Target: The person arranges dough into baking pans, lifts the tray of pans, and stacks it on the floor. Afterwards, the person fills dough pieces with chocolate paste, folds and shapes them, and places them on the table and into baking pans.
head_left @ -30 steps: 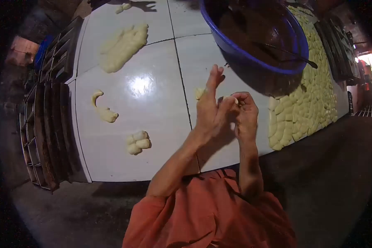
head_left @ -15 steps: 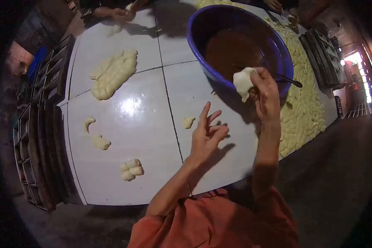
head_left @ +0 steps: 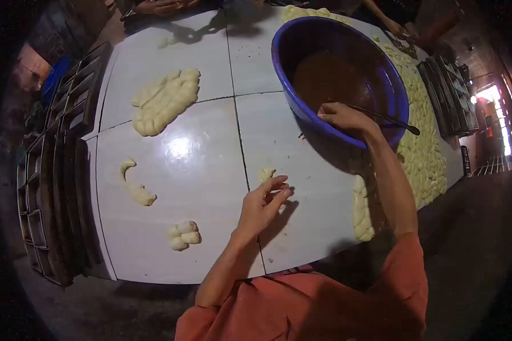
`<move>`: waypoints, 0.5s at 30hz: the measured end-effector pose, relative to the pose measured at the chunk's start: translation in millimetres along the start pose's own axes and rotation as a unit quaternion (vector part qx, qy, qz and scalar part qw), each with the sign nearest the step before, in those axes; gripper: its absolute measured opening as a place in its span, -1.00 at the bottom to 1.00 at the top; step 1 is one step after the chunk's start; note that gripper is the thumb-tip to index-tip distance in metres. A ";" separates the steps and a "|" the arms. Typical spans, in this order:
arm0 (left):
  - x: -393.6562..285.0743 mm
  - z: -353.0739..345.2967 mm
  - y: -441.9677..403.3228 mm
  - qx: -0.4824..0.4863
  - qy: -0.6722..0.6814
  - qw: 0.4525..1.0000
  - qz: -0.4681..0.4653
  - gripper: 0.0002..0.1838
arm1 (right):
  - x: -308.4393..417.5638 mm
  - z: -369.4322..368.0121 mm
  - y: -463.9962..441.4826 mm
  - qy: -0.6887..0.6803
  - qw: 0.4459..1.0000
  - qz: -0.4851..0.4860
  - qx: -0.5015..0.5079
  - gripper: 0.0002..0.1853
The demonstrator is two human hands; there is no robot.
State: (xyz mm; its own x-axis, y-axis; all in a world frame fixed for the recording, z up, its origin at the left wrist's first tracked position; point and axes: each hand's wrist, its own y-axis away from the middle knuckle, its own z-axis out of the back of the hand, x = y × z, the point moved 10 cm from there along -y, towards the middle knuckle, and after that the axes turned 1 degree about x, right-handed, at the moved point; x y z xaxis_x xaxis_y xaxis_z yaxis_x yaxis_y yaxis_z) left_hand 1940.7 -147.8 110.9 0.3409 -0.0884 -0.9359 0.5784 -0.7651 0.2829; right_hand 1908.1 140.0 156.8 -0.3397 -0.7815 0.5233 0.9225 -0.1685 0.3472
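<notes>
1. It's a dim room from where I stand, with a bright opening (head_left: 494, 102) off to the right and a white tiled surface (head_left: 324, 210) before the worker.
2. Slatted racks (head_left: 68, 227) line the surface's left edge; co-workers' hands show at the far side.
3. The right hand (head_left: 344, 118) hangs over the near rim of a blue basin (head_left: 294, 98), fingers bunched; I can't tell whether it holds anything.
4. Brown filling (head_left: 330, 77) lies in the basin, and a long-handled utensil (head_left: 389, 119) rests across the rim.
5. The left hand (head_left: 264, 206) is loosely parted, nothing visible between its fingers, just beside a small dough piece (head_left: 267, 174).
6. Further left are a dough slab (head_left: 168, 105) and a cluster of dough lumps (head_left: 184, 235).
7. Flattened dough pieces (head_left: 426, 165) crowd the right side beyond the basin.
</notes>
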 end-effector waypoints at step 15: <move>-63.4 -27.7 -17.2 0.055 0.236 0.970 -0.020 -0.26 | 115.0 -28.9 73.3 -0.692 0.699 0.118 -0.138 -0.76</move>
State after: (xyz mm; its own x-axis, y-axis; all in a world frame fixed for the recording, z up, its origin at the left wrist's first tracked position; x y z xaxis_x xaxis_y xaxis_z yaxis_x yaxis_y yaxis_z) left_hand 1929.7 -111.3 171.2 0.6355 0.2254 -0.7385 0.5252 -0.8273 0.1994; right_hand 1941.9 20.4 219.9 0.1535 0.4898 0.8582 0.9179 -0.3923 0.0598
